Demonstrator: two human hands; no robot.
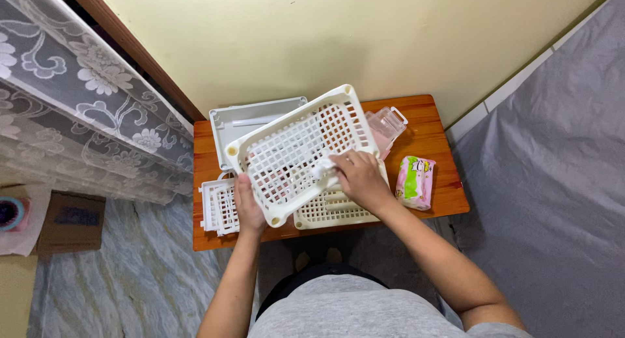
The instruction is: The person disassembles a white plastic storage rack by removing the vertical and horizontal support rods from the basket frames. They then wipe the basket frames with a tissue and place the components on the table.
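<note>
Rack (296,149): light, stiff white lattice tray, mid-frame; best held by its rim.
Left hand (249,208): clasps the lower-left rim.
Right hand (361,178): presses a white cloth (323,169) on the lattice.

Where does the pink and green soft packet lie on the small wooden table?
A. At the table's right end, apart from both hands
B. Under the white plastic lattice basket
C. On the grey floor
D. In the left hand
A: the pink and green soft packet rests on the small wooden table at its right end, beside the right hand, untouched, while both hands are at the white plastic lattice basket.
</note>
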